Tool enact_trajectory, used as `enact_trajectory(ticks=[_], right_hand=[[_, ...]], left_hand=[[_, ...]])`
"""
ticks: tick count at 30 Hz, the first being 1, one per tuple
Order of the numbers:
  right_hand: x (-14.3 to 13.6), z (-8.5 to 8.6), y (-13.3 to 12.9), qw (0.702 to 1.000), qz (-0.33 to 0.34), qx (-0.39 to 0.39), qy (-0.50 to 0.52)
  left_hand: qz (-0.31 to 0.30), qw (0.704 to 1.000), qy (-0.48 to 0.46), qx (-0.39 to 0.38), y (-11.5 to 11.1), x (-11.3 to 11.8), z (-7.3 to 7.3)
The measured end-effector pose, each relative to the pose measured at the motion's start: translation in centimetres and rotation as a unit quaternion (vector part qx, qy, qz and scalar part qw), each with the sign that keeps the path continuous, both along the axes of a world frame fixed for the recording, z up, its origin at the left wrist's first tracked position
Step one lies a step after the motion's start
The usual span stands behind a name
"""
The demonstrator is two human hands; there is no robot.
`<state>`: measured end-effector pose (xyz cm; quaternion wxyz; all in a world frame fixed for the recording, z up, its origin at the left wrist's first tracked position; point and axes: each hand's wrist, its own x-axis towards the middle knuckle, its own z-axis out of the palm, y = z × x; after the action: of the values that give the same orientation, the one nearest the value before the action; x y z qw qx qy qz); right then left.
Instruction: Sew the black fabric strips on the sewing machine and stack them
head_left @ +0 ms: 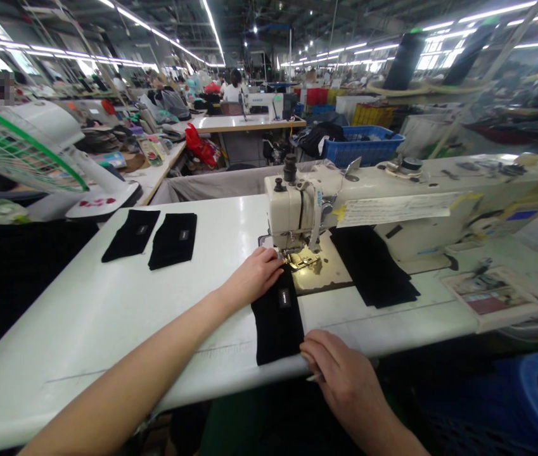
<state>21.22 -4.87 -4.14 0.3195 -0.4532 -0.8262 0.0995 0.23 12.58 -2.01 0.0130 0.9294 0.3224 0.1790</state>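
A black fabric piece with a small label [275, 326] lies on the white table in front of the sewing machine [292, 212], its far end by the needle area. My left hand [256, 273] is closed on its far left corner, close beside the presser foot. At the near right corner, by the table's front edge, my right hand [339, 373] pinches the same piece. A thin whitish item, too small to name, shows under the right fingers.
Two labelled black pieces [173, 240] lie at the left of the table [216, 253]. A stack of black fabric [376, 269] and a small tray [492, 288] are at the right. A fan [35, 139] stands far left; a blue basket [525, 392] is low right.
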Motion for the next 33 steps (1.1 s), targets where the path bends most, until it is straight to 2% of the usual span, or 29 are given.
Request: enact_trajectory(ticks=[7, 10, 13, 17, 19, 21, 25, 33], right_hand=[[-0.2, 0.4, 0.3, 1.0, -0.007, -0.013, -0.017], [0.0, 0.3, -0.1, 1.0, -0.006, -0.004, -0.017], [0.3, 0.2, -0.7, 1.0, -0.001, -0.001, -0.015], [0.7, 0.3, -1.2, 0.999, 0.003, -0.003, -0.033], [0.8, 0.4, -1.2, 0.999, 0.007, -0.008, -0.039], [0.9, 0.4, -1.2, 0.999, 0.013, -0.011, -0.038], [0.9, 0.4, -0.8, 0.999, 0.015, -0.005, -0.032], [0.7, 0.7, 0.3, 0.998, 0.015, -0.039, -0.041]], left_hand=[[0.008, 1.0, 0.024, 0.005, 0.2, 0.0, 0.3], [0.023, 0.999, 0.041, 0.008, -0.9, 0.1, 0.7], [0.004, 1.0, 0.027, 0.009, -4.0, 0.3, 1.5], [-0.127, 0.99, -0.008, -0.068, -9.9, 0.4, 2.4], [-0.144, 0.987, -0.012, -0.07, -12.0, 0.2, 2.5], [-0.139, 0.989, -0.013, -0.056, -13.0, 0.0, 2.3], [-0.143, 0.989, -0.013, -0.04, -12.9, -0.5, 2.0], [-0.142, 0.988, -0.008, -0.063, -12.0, -0.4, 2.2]])
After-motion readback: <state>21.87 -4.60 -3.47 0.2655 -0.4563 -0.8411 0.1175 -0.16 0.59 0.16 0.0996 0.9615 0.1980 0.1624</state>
